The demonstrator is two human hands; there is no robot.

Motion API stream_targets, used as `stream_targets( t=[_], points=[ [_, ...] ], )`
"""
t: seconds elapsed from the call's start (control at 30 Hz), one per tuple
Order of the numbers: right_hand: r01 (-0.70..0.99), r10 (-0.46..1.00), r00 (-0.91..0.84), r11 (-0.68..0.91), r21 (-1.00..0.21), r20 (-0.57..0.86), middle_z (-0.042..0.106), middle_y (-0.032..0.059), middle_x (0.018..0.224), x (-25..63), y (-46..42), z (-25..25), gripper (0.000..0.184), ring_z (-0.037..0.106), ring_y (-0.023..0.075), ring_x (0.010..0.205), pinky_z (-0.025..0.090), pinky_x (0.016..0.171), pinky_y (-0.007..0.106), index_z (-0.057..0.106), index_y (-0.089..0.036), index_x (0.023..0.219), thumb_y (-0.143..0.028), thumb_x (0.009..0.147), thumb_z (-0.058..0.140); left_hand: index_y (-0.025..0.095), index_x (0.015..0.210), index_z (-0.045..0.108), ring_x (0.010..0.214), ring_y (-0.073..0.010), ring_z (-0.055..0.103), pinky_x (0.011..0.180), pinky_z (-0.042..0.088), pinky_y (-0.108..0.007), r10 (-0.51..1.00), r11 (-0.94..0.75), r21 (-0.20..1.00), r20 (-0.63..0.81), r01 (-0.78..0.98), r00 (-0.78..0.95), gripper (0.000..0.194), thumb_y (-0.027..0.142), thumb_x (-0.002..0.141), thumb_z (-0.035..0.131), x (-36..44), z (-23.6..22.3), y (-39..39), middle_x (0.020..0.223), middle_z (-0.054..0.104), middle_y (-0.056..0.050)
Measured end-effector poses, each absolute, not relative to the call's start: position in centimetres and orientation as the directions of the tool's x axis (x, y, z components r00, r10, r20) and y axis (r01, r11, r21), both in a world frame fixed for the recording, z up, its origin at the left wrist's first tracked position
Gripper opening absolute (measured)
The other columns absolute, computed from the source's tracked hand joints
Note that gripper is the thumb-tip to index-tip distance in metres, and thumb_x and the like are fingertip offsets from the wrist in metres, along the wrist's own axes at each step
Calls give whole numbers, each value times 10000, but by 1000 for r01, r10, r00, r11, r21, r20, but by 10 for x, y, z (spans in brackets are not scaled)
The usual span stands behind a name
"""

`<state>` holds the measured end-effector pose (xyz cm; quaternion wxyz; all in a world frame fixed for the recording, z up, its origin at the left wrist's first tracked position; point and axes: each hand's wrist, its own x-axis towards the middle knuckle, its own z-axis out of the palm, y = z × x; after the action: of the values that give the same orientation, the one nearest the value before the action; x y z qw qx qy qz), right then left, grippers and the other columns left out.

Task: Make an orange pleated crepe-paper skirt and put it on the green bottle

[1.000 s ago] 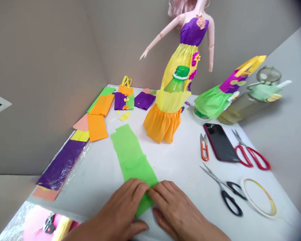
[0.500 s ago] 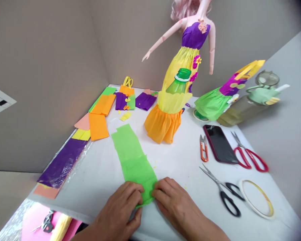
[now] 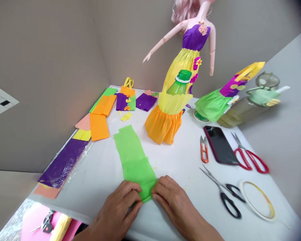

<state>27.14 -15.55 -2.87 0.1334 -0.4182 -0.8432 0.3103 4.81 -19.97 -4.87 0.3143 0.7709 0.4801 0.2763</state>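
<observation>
A long strip of green crepe paper (image 3: 134,152) lies on the white table, its near end folded over on itself. My left hand (image 3: 120,204) pinches the left side of that folded end between thumb and fingers. On the opposite side, my right hand (image 3: 174,201) grips the right edge, fingers curled and closed. Just beyond the strip stands a green bottle (image 3: 178,83) dressed in a yellow and orange crepe paper skirt (image 3: 163,129). To the right of my right hand lie black-handled scissors (image 3: 223,192).
A doll (image 3: 197,36) in a paper dress stands behind. On the right are a roll of tape (image 3: 258,201), a phone (image 3: 220,145), red-handled scissors (image 3: 251,155), thread snips (image 3: 204,149), a green-and-purple paper dress (image 3: 218,100) and a water bottle (image 3: 243,108). Folded papers (image 3: 99,127) line the left edge.
The near end of the green paper is folded a little further up and looks shorter. My left thumb has moved up against the fold. Both hands keep hold of the paper.
</observation>
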Motion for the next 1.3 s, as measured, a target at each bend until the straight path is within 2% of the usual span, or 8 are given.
stream_targets(
  t=[0.13, 0.43, 0.6, 0.7, 0.8, 0.97, 1.1, 1.3],
  points=[
    [570, 751, -660, 480, -667, -23, 627, 59, 924, 274, -151, -25, 19, 553, 213, 882, 492, 786, 338, 625, -173, 933, -164, 947, 617, 233, 996, 548, 954, -147, 645, 847, 513, -223, 913, -356, 755, 154, 551, 379, 129, 155, 1005, 446, 47, -47, -194, 1032, 655, -29],
    [438, 602, -794, 661, -609, 83, 655, 44, 841, 276, -146, -15, 184, 567, 177, 807, 474, 752, 283, 598, -165, 865, -152, 1011, 487, 259, 1292, 512, 1142, -166, 635, 1045, 488, -268, 864, -457, 706, 208, 540, 459, 283, 204, 1025, 439, 42, -47, -183, 1209, 697, -36],
    [537, 673, -740, 589, -603, -1, 637, 19, 786, 268, -137, -14, 159, 579, 153, 698, 451, 675, 254, 592, -172, 852, -140, 990, 521, 284, 1306, 544, 1196, -206, 635, 1046, 511, -326, 922, -99, 899, -78, 427, 379, 313, 378, 1037, 415, 29, -37, -181, 1267, 683, -36],
    [615, 702, -704, 532, -582, -103, 626, 1, 756, 256, -127, -11, 157, 585, 146, 663, 418, 632, 243, 591, -178, 830, -132, 973, 548, 276, 1350, 483, 1243, -248, 608, 1063, 499, -389, 914, 65, 939, -192, 338, 357, 446, 466, 955, 566, 21, -35, -178, 1299, 660, -64],
    [657, 705, -684, 485, -577, -185, 642, -11, 744, 244, -116, -7, 140, 600, 150, 657, 392, 618, 244, 604, -184, 839, -126, 960, 564, 284, 1323, 479, 1187, -234, 633, 1029, 512, -373, 914, 147, 917, -269, 371, 304, 518, 386, 864, 697, 21, -34, -172, 1196, 678, -37],
    [638, 730, -652, 382, -668, -205, 688, 11, 844, 238, -105, -7, 62, 646, 172, 778, 419, 703, 252, 648, -196, 956, -199, 965, 586, 311, 1245, 526, 967, -158, 678, 900, 535, -287, 950, 69, 881, -201, 467, 239, 316, 261, 934, 555, 24, -36, -164, 994, 682, 34],
    [612, 789, -582, 263, -745, -199, 649, -8, 859, 243, -104, -18, 291, 606, 159, 759, 422, 703, 246, 627, -224, 1150, -273, 877, 715, 313, 1232, 542, 902, -148, 659, 861, 521, -277, 984, 5, 837, -102, 548, 147, 315, 248, 925, 565, 19, -41, -159, 976, 675, 42],
    [611, 820, -512, 138, -779, -257, 535, -54, 704, 244, -106, -29, 123, 509, 135, 646, 371, 630, 238, 605, -214, 1019, -175, 904, 587, 289, 1185, 569, 874, -159, 637, 841, 506, -302, 992, -47, 778, -36, 626, 118, 299, 206, 898, 578, 15, -47, -146, 956, 655, 26]
  ],
)
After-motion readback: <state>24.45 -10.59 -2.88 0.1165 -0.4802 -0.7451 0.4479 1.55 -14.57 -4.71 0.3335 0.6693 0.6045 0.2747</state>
